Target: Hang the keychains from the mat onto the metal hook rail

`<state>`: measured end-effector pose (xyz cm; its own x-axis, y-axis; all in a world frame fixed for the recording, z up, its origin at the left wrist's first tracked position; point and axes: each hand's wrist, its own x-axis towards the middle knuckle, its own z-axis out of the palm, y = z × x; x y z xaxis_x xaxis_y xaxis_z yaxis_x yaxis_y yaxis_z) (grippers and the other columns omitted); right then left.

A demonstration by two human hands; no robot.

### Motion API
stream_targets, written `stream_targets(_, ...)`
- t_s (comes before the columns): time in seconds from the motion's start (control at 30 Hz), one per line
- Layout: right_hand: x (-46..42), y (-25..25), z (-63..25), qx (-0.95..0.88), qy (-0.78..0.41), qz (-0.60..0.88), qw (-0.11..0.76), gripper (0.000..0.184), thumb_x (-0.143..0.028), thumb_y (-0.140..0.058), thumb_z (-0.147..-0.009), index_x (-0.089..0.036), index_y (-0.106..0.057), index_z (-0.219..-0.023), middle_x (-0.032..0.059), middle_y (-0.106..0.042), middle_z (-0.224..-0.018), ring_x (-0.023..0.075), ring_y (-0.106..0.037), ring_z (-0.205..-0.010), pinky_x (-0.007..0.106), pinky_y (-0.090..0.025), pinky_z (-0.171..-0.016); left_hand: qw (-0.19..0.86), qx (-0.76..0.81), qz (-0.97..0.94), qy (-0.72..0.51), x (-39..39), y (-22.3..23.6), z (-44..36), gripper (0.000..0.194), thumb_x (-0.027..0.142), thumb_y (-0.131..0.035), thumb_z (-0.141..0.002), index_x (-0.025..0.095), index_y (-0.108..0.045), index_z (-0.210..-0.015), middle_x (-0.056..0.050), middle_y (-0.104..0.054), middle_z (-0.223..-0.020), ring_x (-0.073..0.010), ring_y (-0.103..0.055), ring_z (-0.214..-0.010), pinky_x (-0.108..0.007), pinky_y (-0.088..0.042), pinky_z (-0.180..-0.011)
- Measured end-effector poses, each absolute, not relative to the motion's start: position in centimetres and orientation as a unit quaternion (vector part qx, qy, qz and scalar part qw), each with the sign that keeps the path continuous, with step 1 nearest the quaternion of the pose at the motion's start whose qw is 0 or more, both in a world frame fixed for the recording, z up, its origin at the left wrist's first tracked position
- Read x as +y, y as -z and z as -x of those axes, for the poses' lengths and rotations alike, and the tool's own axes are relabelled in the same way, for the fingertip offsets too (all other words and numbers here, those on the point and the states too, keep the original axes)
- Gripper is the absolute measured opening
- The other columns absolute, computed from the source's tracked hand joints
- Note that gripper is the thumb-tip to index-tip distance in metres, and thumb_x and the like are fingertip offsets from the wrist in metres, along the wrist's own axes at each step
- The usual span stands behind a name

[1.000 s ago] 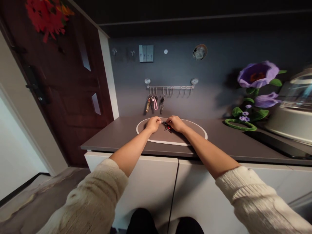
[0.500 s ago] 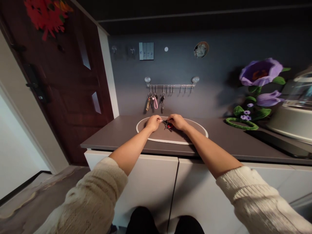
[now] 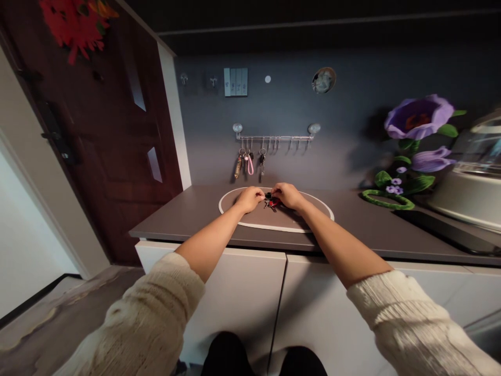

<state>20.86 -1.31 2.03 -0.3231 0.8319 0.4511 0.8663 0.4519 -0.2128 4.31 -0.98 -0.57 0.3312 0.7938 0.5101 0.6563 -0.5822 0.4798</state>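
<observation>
A small bunch of keys with a red tag lies between my two hands over an oval grey mat with a white rim on the counter. My left hand is closed, its fingers pinching the left end of the bunch. My right hand is closed on the right side of it. On the wall behind, a metal hook rail carries several key fobs at its left end; the hooks to the right are bare.
The grey counter sits on white cabinet doors. A dark red door stands to the left. Purple fabric flowers and a metal, glass-lidded appliance crowd the counter's right end. Switches hang on the wall.
My hands have closed in toward each other around the key bunch, and it has lifted slightly toward the wall. Nothing else has moved.
</observation>
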Motion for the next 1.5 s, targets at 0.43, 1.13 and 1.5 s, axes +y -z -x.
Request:
stream_targets(0.43, -1.4, -2.2, -21.6, -0.815, 0.011, 0.516, 0.262, 0.017, -0.009, -0.054, -0.072, -0.015, -0.067, -0.081, 0.0031, -0.067, -0.080, 0.0108, -0.056, -0.071, 0.017, -0.038, -0.067, 0.104, 0.400, -0.858, -0.304, -2.2, 0.1, -4.6, 0.022, 0.028, -0.053, -0.071, 0.023, -0.070, -0.085, -0.001, -0.067, -0.082, -0.0161, -0.055, -0.085, -0.023, -0.039, -0.082)
stream_targets(1.13, -1.7, -2.9, -22.5, -0.796, -0.073, 0.541, 0.261, 0.013, -0.009, -0.055, -0.070, -0.015, -0.063, -0.078, 0.0008, -0.065, -0.074, 0.0092, -0.055, -0.066, 0.018, -0.038, -0.064, 0.086, 0.462, -0.849, -0.243, -3.0, -0.5, -4.7, 0.023, 0.037, -0.049, -0.074, 0.025, -0.065, -0.085, -0.003, -0.057, -0.098, -0.0218, -0.044, -0.105, -0.036, -0.031, -0.092)
stream_targets(1.5, -1.6, -3.2, -23.5, -0.809, -0.076, 0.529, 0.245, 0.008, -0.013, -0.057, -0.065, -0.017, -0.063, -0.069, -0.0028, -0.061, -0.062, 0.0084, -0.051, -0.059, 0.018, -0.036, -0.061, 0.196, 0.389, -0.816, -0.379, -1.9, -0.1, -4.4, 0.022, 0.032, -0.053, -0.070, 0.014, -0.065, -0.068, -0.003, -0.060, -0.071, -0.0143, -0.051, -0.072, -0.025, -0.037, -0.068)
